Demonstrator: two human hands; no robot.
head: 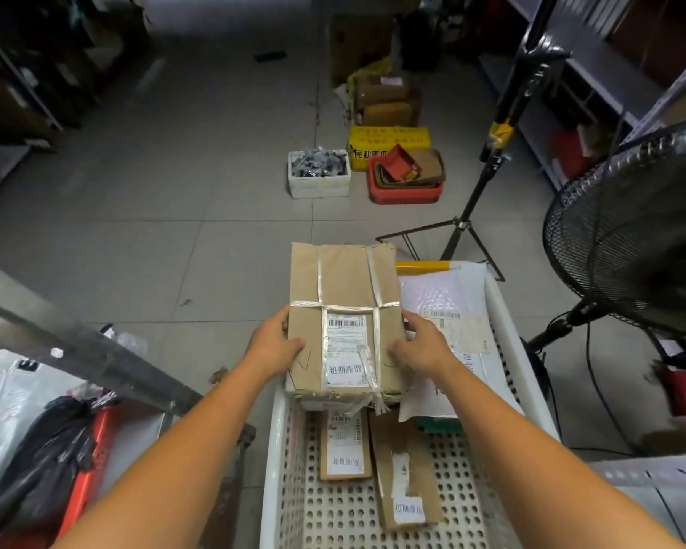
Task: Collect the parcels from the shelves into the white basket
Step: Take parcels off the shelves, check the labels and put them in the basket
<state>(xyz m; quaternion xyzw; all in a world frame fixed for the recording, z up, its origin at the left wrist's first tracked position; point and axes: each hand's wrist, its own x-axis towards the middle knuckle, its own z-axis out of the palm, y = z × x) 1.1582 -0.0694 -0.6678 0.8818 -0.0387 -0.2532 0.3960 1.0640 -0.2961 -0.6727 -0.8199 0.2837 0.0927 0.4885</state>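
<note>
Now | hands: left hand (277, 344) and right hand (417, 347) grip taped brown parcel (345, 289) by its sides | place: above white basket (273, 449), far left corner | advice: lower flat beside bubble mailer (440, 291), let go evenly

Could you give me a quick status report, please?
Left hand and right hand grip taped brown parcel by its sides. Parcel over white basket, far end. White mailer and two small parcels already inside.
</note>
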